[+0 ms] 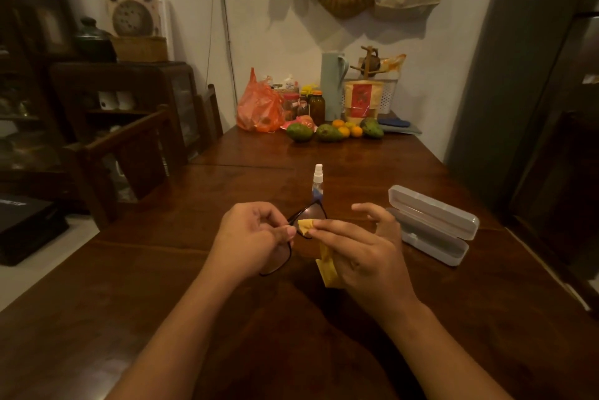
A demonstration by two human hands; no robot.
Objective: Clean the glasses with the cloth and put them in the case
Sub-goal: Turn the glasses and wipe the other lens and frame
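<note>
A dark wooden table [162,270] fills the lower view and runs away toward twelve o'clock, where it meets a pale wall. At its far end, at twelve o'clock, stand an orange plastic bag [257,108], jars and bottles, with avocados [299,132] and small oranges lying in front of them. A wooden chair [129,153] stands at the table's edge at ten o'clock.

The translucent case [431,227] lies open on the table at three o'clock from the hands, its lid tipped back on the far side.

Both hands are raised above the table's middle. The left hand [249,237] pinches the frame of the glasses [309,216] between thumb and curled fingers. The right hand [366,247], at three o'clock from it, pinches the yellow cloth [327,266] onto a lens with thumb and forefinger, its other fingers spread loose. The rest of the cloth hangs toward six o'clock under the palm.

A small spray bottle [318,180] stands upright at twelve o'clock, just beyond the glasses.
</note>
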